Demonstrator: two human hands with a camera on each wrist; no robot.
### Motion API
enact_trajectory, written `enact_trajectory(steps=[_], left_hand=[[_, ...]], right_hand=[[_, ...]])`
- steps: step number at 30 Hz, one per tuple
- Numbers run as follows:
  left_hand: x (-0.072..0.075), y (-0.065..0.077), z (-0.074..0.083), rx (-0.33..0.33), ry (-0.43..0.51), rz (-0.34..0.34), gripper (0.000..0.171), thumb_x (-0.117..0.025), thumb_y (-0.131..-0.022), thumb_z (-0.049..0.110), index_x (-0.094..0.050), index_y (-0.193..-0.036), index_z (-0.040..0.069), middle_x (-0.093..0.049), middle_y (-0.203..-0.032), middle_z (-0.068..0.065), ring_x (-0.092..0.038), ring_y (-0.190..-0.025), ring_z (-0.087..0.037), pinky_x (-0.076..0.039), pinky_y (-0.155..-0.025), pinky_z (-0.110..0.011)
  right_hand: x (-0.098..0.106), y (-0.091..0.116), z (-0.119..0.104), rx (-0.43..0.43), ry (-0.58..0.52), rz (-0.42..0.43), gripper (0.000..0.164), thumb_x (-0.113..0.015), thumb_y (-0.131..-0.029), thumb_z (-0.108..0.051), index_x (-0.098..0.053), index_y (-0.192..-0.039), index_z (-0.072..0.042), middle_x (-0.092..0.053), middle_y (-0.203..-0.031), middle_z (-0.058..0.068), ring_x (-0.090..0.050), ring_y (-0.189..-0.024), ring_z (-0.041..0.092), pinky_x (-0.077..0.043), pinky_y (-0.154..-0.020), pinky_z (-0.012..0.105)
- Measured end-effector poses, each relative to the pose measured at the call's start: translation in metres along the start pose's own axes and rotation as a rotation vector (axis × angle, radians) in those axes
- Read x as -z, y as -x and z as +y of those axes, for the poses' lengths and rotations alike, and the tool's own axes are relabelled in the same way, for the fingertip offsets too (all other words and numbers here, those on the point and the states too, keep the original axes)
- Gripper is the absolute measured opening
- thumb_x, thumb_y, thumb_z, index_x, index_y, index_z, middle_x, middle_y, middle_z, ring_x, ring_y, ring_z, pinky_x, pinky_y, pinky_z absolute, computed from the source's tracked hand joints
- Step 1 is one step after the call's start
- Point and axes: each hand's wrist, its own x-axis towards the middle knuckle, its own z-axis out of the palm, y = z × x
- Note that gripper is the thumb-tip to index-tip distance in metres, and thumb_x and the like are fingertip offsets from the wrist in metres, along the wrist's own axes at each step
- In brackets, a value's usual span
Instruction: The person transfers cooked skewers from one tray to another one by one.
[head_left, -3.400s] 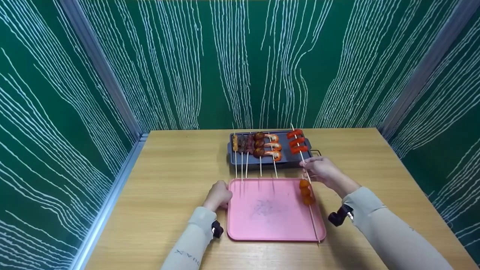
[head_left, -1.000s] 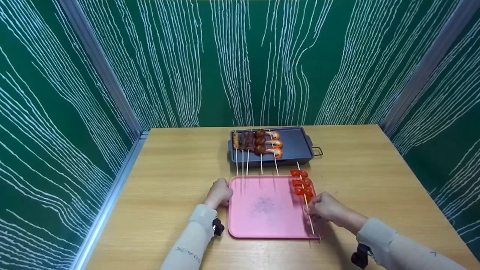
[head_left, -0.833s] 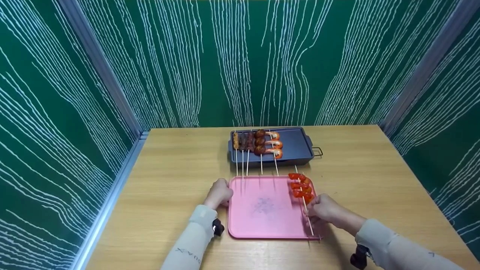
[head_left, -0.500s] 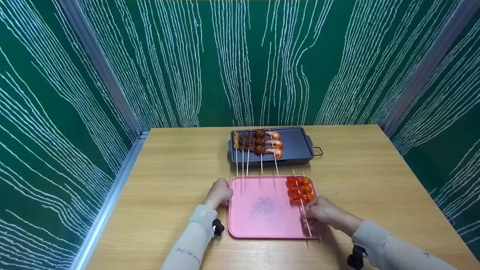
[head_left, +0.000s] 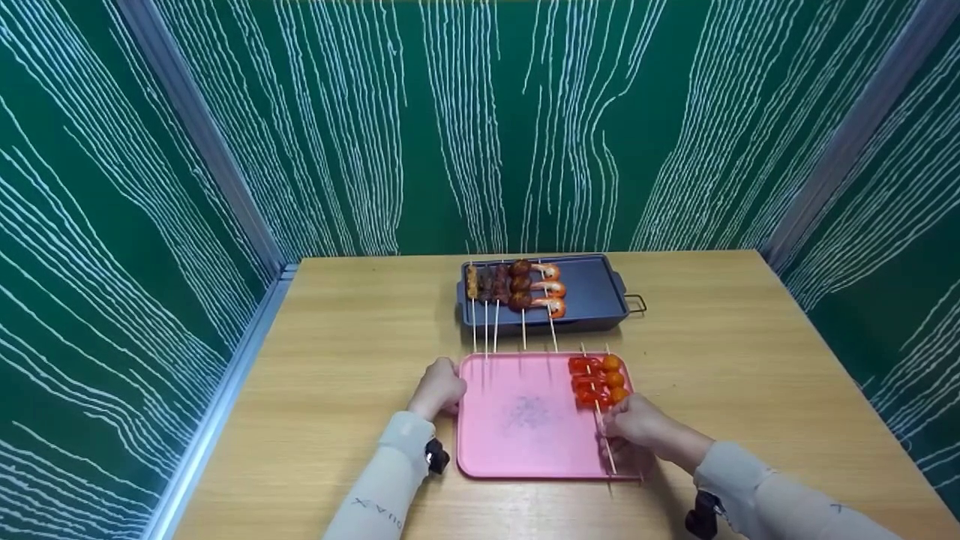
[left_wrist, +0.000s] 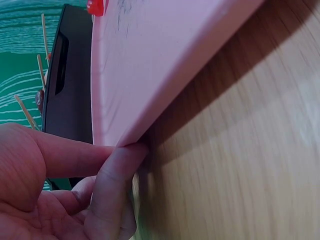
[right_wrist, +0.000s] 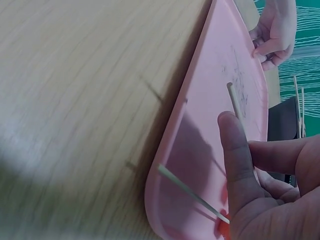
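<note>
My left hand (head_left: 439, 386) pinches the left rim of a pink tray (head_left: 510, 454) between thumb and finger, as the left wrist view shows closely. Over the tray's right side, my right hand (head_left: 637, 424) holds the wooden stick of a skewer with glossy red pieces (head_left: 587, 382). Just right of it, a skewer of round orange balls (head_left: 615, 379) lies along the tray's right edge. In the right wrist view, the held stick (right_wrist: 234, 100) passes between thumb and finger, while the other skewer's stick (right_wrist: 187, 190) reaches across the tray rim.
Behind the tray stands a dark grill pan (head_left: 589, 281) with a wire handle (head_left: 636, 303) at its right. Several skewers lie on its left half, including brown balls (head_left: 520, 283) and shrimp (head_left: 551, 289), their sticks overhanging the front. Green patterned walls enclose the wooden table (head_left: 360, 322).
My right hand has brought the red skewer from the grill pan down over the tray, then shifted it left, beside the orange skewer. The left hand has stayed at the tray's rim.
</note>
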Motion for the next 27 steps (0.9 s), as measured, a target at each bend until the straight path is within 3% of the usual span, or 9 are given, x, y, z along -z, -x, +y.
enact_trajectory(steps=[4, 11, 18, 27], left_hand=[[0.000, 0.002, 0.001, 0.006, -0.005, 0.003, 0.024, -0.045, -0.086, -0.007, -0.045, -0.072, 0.013, -0.053, -0.071, -0.007, -0.058, -0.046, -0.013, -0.052, -0.037, -0.022], [0.001, 0.002, 0.002, 0.005, -0.004, -0.004, 0.025, -0.046, -0.085, -0.008, -0.046, -0.071, 0.012, -0.054, -0.071, -0.008, -0.059, -0.047, -0.015, -0.053, -0.037, -0.023], [0.002, 0.003, 0.001, -0.015, 0.020, -0.030, 0.031, -0.042, -0.081, -0.009, -0.041, -0.062, 0.016, -0.053, -0.062, -0.005, -0.057, -0.042, -0.011, -0.051, -0.036, -0.021], [0.002, 0.004, 0.002, -0.003, 0.008, -0.018, 0.026, -0.044, -0.083, -0.008, -0.045, -0.068, 0.012, -0.052, -0.069, -0.006, -0.057, -0.045, -0.013, -0.053, -0.037, -0.022]], right_hand=[[-0.002, -0.002, 0.001, -0.003, 0.052, 0.058, 0.013, -0.064, -0.091, 0.005, -0.070, -0.081, 0.003, -0.065, -0.064, 0.003, -0.065, -0.055, 0.012, -0.060, -0.050, 0.023], [-0.006, -0.005, 0.003, -0.060, 0.134, 0.121, 0.011, -0.071, -0.091, 0.000, -0.071, -0.081, -0.002, -0.066, -0.069, 0.003, -0.065, -0.056, 0.013, -0.059, -0.050, 0.024], [-0.011, -0.003, 0.007, 0.003, 0.138, 0.143, 0.020, -0.068, -0.086, 0.001, -0.063, -0.069, -0.008, -0.065, -0.059, 0.002, -0.064, -0.048, 0.011, -0.058, -0.045, 0.024], [-0.012, -0.004, 0.006, -0.023, 0.214, 0.179, 0.016, -0.075, -0.086, -0.002, -0.068, -0.073, -0.005, -0.066, -0.060, 0.004, -0.064, -0.050, 0.014, -0.056, -0.044, 0.024]])
